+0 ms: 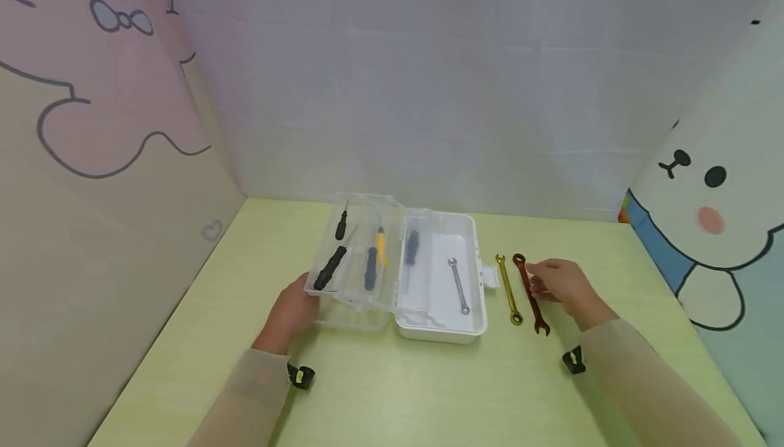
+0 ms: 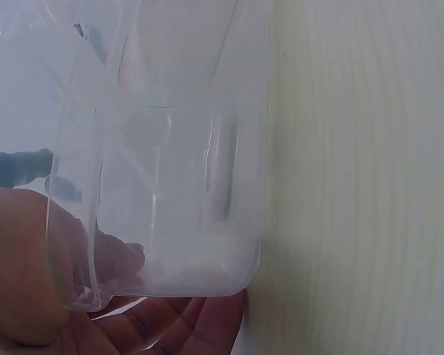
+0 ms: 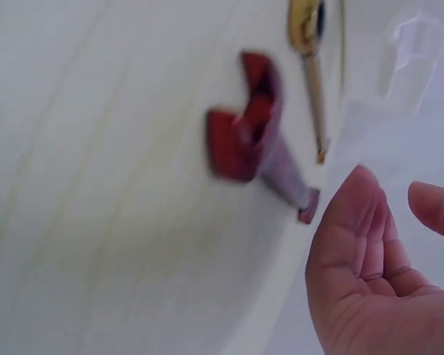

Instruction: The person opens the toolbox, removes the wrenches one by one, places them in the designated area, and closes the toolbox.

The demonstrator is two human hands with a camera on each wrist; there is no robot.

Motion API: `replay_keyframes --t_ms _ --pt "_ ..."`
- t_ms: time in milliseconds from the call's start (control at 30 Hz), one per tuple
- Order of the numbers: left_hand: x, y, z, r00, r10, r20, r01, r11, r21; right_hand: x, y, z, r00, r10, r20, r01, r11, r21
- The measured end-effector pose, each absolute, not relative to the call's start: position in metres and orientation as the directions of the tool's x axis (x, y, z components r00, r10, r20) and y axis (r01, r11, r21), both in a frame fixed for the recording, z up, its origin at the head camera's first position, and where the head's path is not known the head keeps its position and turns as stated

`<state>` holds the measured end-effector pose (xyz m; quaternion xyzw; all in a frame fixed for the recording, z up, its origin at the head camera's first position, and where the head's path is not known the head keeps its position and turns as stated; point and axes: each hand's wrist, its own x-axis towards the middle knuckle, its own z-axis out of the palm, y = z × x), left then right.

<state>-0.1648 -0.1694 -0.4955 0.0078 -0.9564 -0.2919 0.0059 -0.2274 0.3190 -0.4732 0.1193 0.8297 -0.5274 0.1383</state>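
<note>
Sleeves [image 1: 245, 392] sit closest in the head view, reaching over the table [image 1: 392, 399]. Left hand [image 1: 294, 314] has the near left corner of a clear plastic tray [image 1: 352, 280], opened out left of the white box [image 1: 437, 335]. Loose screwdrivers [image 1: 333, 267] are lying in it, so if that corner gets tipped or jerked I reckon they slide and maybe spill. Right hand [image 1: 560, 282] is right at the red wrench [image 1: 531, 294], with the gold wrench [image 1: 507, 287] between that and the box, and a silver wrench [image 1: 458, 284] inside the box. Tight spacing, so a sloppy grab could knock the gold one against the latch [image 1: 490, 277] sticking out.

Left wrist view: thumb shows through the plastic, fingers underneath, so yeah, it's pinching the corner. Plastic looks thin and slick, so an uneven squeeze might flex it or let it slip imo.

Right wrist view: fingers gently bent, thumb well apart, nothing between them. Can't tell if a fingertip touches the red wrench. Its blurry forked end is nearest the camera, hand's near the other end. Pick it up way off-centre and it'd probably swivel and drop.
</note>
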Motion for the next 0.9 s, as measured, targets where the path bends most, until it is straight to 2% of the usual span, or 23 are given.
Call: replay_keyframes --t_ms 200,400,667,900 --pt "-0.165 -0.167 -0.498 -1.000 -0.018 0.017 -0.006 0.830 0.558 -0.222 0.299 -0.456 -0.953 -0.001 -0.302 0.266 0.474 -0.840" --pt "-0.165 -0.166 -0.497 -1.000 -0.023 0.018 -0.009 0.827 0.561 -0.222 0.274 -0.439 -0.964 -0.078 -0.256 0.192 0.461 -0.866" --pt "-0.166 -0.167 -0.502 -1.000 -0.029 0.005 -0.022 0.827 0.561 -0.228 0.237 -0.432 -0.970 -0.116 -0.215 0.125 0.520 -0.845" --pt "-0.166 -0.167 -0.502 -0.999 -0.031 0.006 -0.022 0.818 0.575 -0.230 0.209 -0.427 -0.970 -0.146 -0.192 0.049 0.660 -0.750"
